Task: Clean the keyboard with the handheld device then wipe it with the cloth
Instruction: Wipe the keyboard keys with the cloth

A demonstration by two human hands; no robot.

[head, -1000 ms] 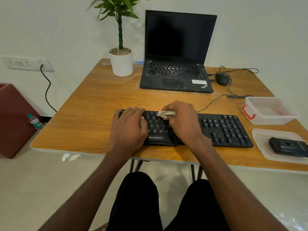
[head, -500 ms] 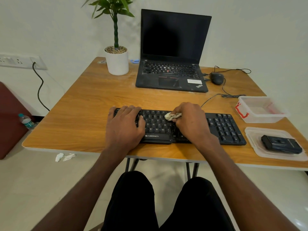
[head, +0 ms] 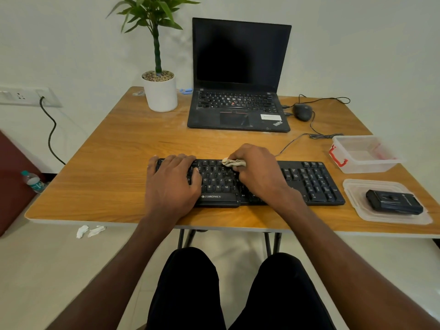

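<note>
On the keyboard (head: pixel 309 182), right hand (head: pixel 259 170) has slid the cloth (head: pixel 233 162) rightward.

Far side of table (head: pixel 114 151): plant (head: pixel 160 91) left, laptop (head: pixel 238 101) centre, mouse (head: pixel 302 111) right. Clear box (head: pixel 364 154) at right edge w/ lid (head: pixel 371 217) nearer. Bottle (head: pixel 33 181) on floor, left.

Pretty evenly lit, soft and diffuse, nothing harsh. Shadows are faint; there's a soft one under the black wired keyboard (head: pixel 309 182) and beside the white cylindrical plant pot (head: pixel 160 94). Bit of glare on the glossy pale floor tiles (head: pixel 416 294) bottom right. The orange-brown wooden table (head: pixel 119 163) bows outward from wide-angle distortion. Centre is reasonably sharp, though key legends look mushy and the edges go soft.
</note>
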